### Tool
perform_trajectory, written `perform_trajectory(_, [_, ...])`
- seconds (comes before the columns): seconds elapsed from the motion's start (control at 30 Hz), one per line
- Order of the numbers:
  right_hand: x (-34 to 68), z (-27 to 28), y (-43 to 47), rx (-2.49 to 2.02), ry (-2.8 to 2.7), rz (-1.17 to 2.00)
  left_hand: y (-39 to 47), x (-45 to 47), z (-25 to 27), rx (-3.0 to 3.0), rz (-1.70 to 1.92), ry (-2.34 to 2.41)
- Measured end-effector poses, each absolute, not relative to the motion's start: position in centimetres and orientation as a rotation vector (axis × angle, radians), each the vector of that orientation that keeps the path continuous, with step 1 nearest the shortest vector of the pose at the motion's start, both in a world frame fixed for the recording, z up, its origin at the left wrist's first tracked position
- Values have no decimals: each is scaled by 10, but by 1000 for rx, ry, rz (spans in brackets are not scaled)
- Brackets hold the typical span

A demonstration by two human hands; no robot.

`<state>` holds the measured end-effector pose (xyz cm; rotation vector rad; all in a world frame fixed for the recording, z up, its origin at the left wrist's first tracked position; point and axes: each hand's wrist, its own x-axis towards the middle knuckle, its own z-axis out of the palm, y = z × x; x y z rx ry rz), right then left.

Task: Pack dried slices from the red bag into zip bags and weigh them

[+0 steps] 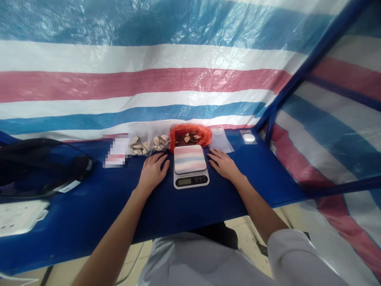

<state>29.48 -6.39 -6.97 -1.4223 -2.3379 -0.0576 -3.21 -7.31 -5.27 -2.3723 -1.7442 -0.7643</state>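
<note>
- On the worktop (178, 214), the left hand (152, 171) and right hand (223, 163) lie palm down, well apart, fingers loosely spread, gripping nothing.
- Between them sits the scale (190, 163).
- Just beyond it, the red bag (205, 136) gapes, pieces (187, 139) inside.
- Leftward, clear bags (145, 139) hold similar pieces; a flat bag (225, 142) lies by the right hand.
- The step looks like a pause; reaching the pieces would call for lifting a hand past the scale.

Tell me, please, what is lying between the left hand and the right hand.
In the head view, the white digital scale lies between the left hand and the right hand on the blue table.
</note>
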Motion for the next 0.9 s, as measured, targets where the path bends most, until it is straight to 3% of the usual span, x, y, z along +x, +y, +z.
perform_trajectory(0.33, [295, -70, -66, -1443, -2385, -38, -89, -31, -59, -2408, -434, -1789])
perform_trajectory(0.9, [296, -71, -66, -1439, -2360, 3, -87, -32, -61, -2403, -519, -1803])
